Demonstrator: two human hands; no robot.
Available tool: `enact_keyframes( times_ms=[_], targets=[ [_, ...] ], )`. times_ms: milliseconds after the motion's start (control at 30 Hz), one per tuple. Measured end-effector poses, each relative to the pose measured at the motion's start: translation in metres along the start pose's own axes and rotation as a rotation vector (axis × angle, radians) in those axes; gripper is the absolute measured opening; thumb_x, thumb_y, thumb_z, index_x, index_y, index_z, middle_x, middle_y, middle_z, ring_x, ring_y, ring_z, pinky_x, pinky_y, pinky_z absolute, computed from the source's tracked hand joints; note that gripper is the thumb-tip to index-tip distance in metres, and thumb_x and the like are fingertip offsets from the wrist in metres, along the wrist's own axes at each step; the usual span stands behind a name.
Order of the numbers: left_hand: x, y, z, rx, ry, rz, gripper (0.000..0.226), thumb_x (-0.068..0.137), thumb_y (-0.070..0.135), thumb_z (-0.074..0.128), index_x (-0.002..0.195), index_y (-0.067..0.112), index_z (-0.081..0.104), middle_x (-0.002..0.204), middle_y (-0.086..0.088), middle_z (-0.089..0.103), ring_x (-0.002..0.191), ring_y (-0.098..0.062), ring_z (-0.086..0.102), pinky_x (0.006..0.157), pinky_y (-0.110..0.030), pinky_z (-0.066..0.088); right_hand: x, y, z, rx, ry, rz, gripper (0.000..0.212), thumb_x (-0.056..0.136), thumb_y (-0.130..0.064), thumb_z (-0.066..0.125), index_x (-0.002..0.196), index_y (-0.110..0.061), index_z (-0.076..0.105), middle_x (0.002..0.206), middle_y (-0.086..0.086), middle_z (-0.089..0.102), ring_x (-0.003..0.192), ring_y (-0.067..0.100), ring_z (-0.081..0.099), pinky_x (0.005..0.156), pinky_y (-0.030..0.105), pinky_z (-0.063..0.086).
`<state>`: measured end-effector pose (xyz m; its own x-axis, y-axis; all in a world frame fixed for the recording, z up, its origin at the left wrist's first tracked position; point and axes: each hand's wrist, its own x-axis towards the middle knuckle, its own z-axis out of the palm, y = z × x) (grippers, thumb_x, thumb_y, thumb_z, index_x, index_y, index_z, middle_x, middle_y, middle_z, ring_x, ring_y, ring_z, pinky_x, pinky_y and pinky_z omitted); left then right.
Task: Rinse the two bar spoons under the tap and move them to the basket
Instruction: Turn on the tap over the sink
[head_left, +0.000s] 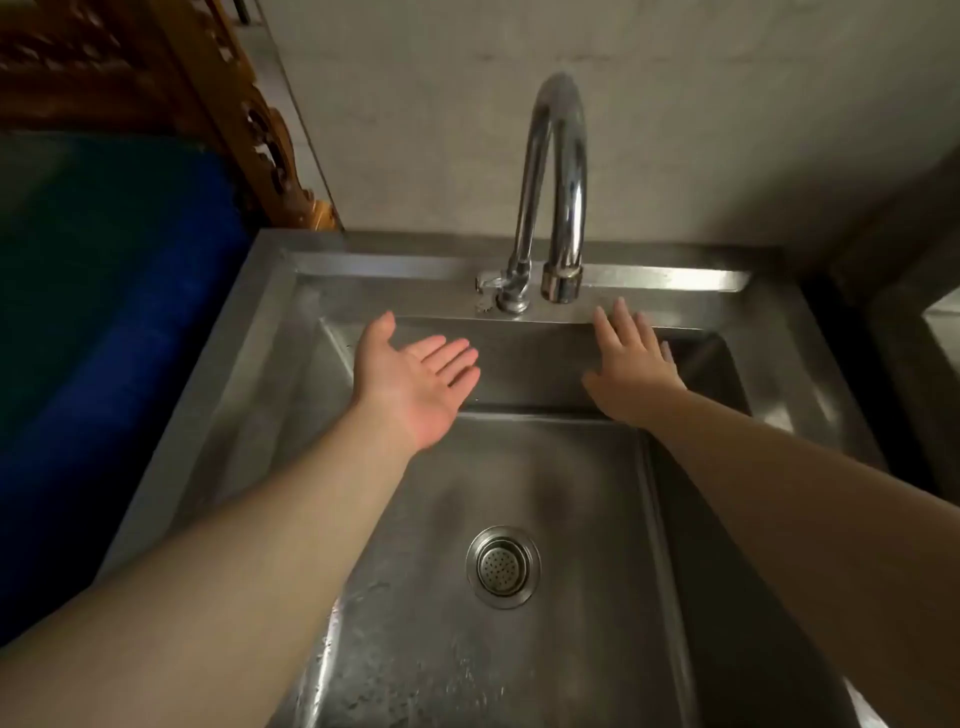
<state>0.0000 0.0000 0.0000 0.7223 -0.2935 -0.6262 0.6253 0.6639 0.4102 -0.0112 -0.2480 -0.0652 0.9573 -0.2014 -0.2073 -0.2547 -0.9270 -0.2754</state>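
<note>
Both my arms reach out over a stainless steel sink (249, 364). My left hand (410, 379) is palm up with its fingers spread, left of the tap and holding nothing. My right hand (631, 364) is palm down with fingers apart, just below and right of the spout, holding nothing. The chrome gooseneck tap (558, 176) stands at the back rim of the sink, its spout mouth (560, 283) pointing down; no water runs from it. No bar spoons and no basket are in view.
A round strainer drain (503, 566) sits in the wet sink floor. A blue and green surface (104, 312) lies to the left, with carved brown wood (171, 88) behind it. A grey wall (727, 104) rises behind the tap.
</note>
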Motion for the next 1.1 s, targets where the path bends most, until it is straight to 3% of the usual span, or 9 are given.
enact_keyframes(
  times_ms=[100,233,467,1100],
  targets=[
    [0.01,0.001,0.001,-0.059,-0.082,-0.008,0.084,0.095,0.057,0.036,0.147,-0.008,0.026,0.15,-0.03,0.037,0.141,-0.041,0.035,0.115,-0.05,0.027,0.005,0.003,0.013,-0.152,-0.006,0.009,0.096,0.087,-0.024,0.059,0.155,-0.027,-0.009,0.165,-0.002,-0.019,0.15,0.025,-0.019,0.119,0.06,0.007],
    [0.017,0.003,0.005,-0.169,-0.183,0.016,0.086,0.095,0.056,0.035,0.147,-0.011,0.022,0.152,-0.033,0.031,0.143,-0.044,0.03,0.117,-0.052,0.023,0.003,0.004,0.025,-0.153,0.022,0.023,0.102,0.085,-0.022,0.062,0.154,-0.026,-0.013,0.164,-0.003,-0.023,0.149,0.025,-0.023,0.12,0.057,0.011],
    [0.017,0.007,0.012,-0.233,-0.252,0.046,0.086,0.096,0.053,0.034,0.144,-0.017,0.02,0.151,-0.038,0.027,0.142,-0.049,0.026,0.117,-0.054,0.022,0.003,0.002,0.028,-0.126,0.019,0.034,0.101,0.084,-0.009,0.055,0.154,-0.024,-0.017,0.162,-0.001,-0.028,0.147,0.025,-0.027,0.121,0.052,0.013],
    [0.019,0.015,0.017,-0.254,-0.338,0.066,0.088,0.097,0.058,0.029,0.146,-0.014,0.019,0.152,-0.038,0.026,0.142,-0.048,0.026,0.117,-0.054,0.022,0.004,0.003,0.028,-0.132,0.018,0.036,0.098,0.087,-0.005,0.05,0.153,-0.023,-0.019,0.161,0.0,-0.03,0.146,0.026,-0.029,0.119,0.048,0.014]
  ],
)
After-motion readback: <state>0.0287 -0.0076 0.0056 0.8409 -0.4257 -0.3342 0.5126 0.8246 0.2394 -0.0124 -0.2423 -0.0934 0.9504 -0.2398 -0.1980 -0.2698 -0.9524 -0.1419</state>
